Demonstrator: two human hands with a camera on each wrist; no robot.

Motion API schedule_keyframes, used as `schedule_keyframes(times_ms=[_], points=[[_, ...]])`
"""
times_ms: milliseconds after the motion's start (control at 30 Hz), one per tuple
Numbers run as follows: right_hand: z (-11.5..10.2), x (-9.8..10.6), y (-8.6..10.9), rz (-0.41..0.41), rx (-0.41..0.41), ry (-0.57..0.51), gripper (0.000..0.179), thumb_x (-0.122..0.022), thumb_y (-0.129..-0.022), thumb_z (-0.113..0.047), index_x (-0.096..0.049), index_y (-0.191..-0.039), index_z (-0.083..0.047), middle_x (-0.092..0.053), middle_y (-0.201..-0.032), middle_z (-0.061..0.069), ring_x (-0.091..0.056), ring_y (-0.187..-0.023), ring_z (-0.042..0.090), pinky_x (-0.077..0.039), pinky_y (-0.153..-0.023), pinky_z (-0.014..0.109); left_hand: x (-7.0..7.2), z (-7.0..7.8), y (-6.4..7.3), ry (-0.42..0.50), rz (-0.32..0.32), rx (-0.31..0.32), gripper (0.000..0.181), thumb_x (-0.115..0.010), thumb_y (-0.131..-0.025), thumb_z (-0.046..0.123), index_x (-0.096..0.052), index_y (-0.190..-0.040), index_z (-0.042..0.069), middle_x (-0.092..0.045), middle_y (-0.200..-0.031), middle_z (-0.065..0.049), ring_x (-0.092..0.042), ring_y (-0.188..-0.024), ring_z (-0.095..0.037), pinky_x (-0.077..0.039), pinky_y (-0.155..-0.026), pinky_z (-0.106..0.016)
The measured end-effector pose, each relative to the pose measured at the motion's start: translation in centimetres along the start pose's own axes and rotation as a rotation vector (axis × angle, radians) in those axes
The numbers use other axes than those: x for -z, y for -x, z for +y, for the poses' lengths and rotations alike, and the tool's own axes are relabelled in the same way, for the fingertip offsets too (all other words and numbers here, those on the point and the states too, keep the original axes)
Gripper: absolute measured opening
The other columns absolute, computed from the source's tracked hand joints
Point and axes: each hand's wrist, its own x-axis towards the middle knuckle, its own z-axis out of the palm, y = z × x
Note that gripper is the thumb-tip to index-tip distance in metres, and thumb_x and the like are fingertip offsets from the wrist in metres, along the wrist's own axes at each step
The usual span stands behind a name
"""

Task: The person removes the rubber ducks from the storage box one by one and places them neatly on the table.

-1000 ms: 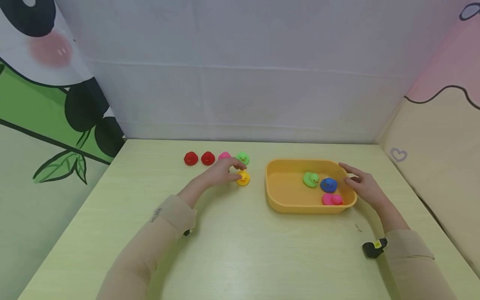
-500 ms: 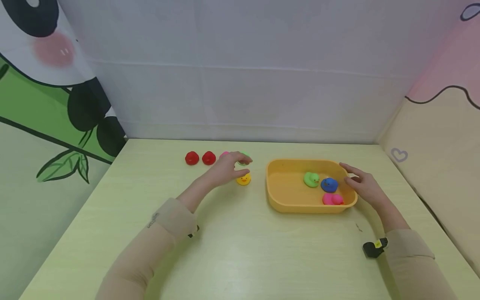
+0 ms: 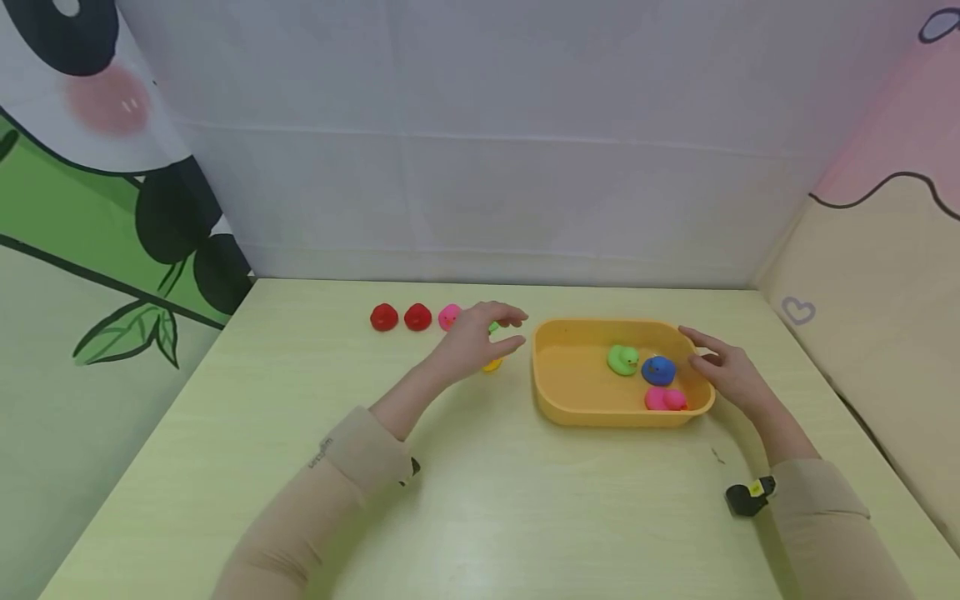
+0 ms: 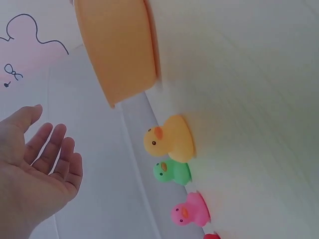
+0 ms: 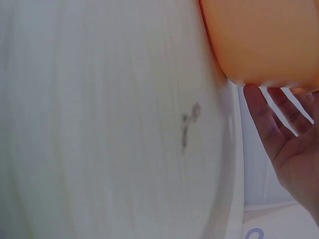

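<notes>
My left hand [image 3: 476,340] is raised above the tabletop, fingers spread and holding nothing. Beneath it in the head view, a yellow rubber duck [image 3: 492,365] and a green rubber duck [image 3: 492,327] are mostly hidden. The left wrist view shows the yellow duck [image 4: 172,139] upright and apart from the hand [image 4: 40,169]. An orange-yellow plastic basin [image 3: 570,375] stands to the right. In it lie a green duck [image 3: 622,360], a blue duck [image 3: 658,370] and a pink duck [image 3: 665,398]. My right hand [image 3: 729,377] touches the basin's right end with its fingertips.
A pink duck [image 3: 449,317] and two red ducks or duck-like toys [image 3: 417,317] stand in the back row, left of my left hand. The pale wooden table [image 3: 525,508] meets a white cloth wall [image 3: 487,200] behind. A patterned panel [image 3: 870,308] borders the right side.
My left hand has moved away from the yellow duck, rightward toward the basin, with its thumb and fingers apart. The yellow duck stays where it was. My right hand and the basin have not moved.
</notes>
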Motion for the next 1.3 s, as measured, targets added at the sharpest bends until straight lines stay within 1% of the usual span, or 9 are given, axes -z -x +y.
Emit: schedule_keyframes(times_ms=[133,267,467,633,833,900,1067,1200,1300], points=[[-0.1,0.0,0.1,0.004,0.003,0.001,0.051,-0.048,-0.099,-0.022,-0.033,-0.146,-0.008,-0.033,-0.146,0.027,-0.050,-0.115,0.048,-0.045,-0.074,0.011,-1.1,0.5,-0.3,0.007,0.043,-0.001,0.033,-0.067,-0.088,0.024,-0.063,-0.119,0.013,-0.064,-0.112,0.001,-0.054,-0.101,-0.015,-0.049,-0.084,-0.032],[-0.2,-0.1,0.1,0.011,0.011,0.004,0.051,-0.049,-0.099,-0.022,-0.034,-0.146,-0.008,-0.034,-0.146,0.026,-0.051,-0.114,0.047,-0.046,-0.074,0.012,-2.0,1.0,-0.6,0.045,0.073,0.000,0.033,-0.067,-0.087,0.023,-0.063,-0.118,0.014,-0.064,-0.112,0.002,-0.054,-0.101,-0.015,-0.049,-0.082,-0.031],[-0.2,-0.1,0.1,0.007,0.012,0.009,0.051,-0.048,-0.099,-0.021,-0.034,-0.146,-0.008,-0.034,-0.145,0.026,-0.051,-0.114,0.048,-0.045,-0.074,0.011,-3.1,1.7,-1.2,0.091,0.074,0.007,0.034,-0.067,-0.087,0.023,-0.062,-0.120,0.013,-0.063,-0.113,0.001,-0.053,-0.103,-0.017,-0.049,-0.085,-0.036],[0.0,0.0,0.0,-0.001,0.001,0.016,0.052,-0.049,-0.099,-0.021,-0.032,-0.146,-0.008,-0.034,-0.143,0.029,-0.051,-0.114,0.049,-0.044,-0.074,0.010,-4.2,2.2,-1.7,0.114,0.083,-0.023,0.033,-0.067,-0.087,0.022,-0.063,-0.119,0.012,-0.064,-0.112,0.001,-0.054,-0.103,-0.017,-0.049,-0.084,-0.033],[-0.1,0.0,0.1,-0.008,-0.002,0.017,0.052,-0.048,-0.099,-0.021,-0.031,-0.146,-0.008,-0.034,-0.142,0.028,-0.050,-0.113,0.048,-0.044,-0.075,0.010,-5.7,2.7,-2.4,0.139,0.055,-0.076,0.033,-0.067,-0.088,0.022,-0.063,-0.118,0.008,-0.065,-0.110,-0.002,-0.054,-0.102,-0.018,-0.049,-0.087,-0.038],[-0.1,0.0,0.1,-0.009,0.000,0.015,0.052,-0.048,-0.099,-0.021,-0.031,-0.146,-0.008,-0.035,-0.141,0.028,-0.050,-0.113,0.049,-0.044,-0.075,0.010,-6.2,2.7,-2.7,0.132,0.040,-0.088,0.034,-0.067,-0.088,0.022,-0.063,-0.118,0.007,-0.065,-0.110,-0.003,-0.054,-0.102,-0.018,-0.049,-0.087,-0.036],[-0.1,-0.2,0.0,0.011,0.026,0.018,0.051,-0.049,-0.099,-0.019,-0.032,-0.145,-0.006,-0.040,-0.136,0.029,-0.053,-0.109,0.048,-0.043,-0.075,0.008,-7.7,2.7,-3.3,0.097,0.004,-0.102,0.034,-0.067,-0.088,0.023,-0.063,-0.119,0.008,-0.066,-0.110,-0.001,-0.055,-0.102,-0.016,-0.046,-0.085,-0.026],[-0.1,-0.2,-0.1,0.030,0.042,0.026,0.050,-0.050,-0.098,-0.017,-0.033,-0.143,-0.004,-0.043,-0.133,0.030,-0.055,-0.105,0.044,-0.044,-0.075,0.008,-8.6,2.7,-4.1,0.084,-0.015,-0.135,0.035,-0.067,-0.088,0.022,-0.062,-0.119,0.007,-0.066,-0.111,-0.003,-0.056,-0.103,-0.016,-0.043,-0.090,-0.026],[-0.1,-0.2,0.0,0.028,0.038,0.028,0.050,-0.050,-0.098,-0.018,-0.034,-0.143,-0.003,-0.042,-0.134,0.030,-0.054,-0.107,0.046,-0.043,-0.075,0.007,-9.2,2.8,-4.8,0.069,-0.036,-0.142,0.035,-0.067,-0.088,0.023,-0.062,-0.119,0.008,-0.066,-0.112,-0.002,-0.057,-0.103,-0.016,-0.042,-0.092,-0.023]])
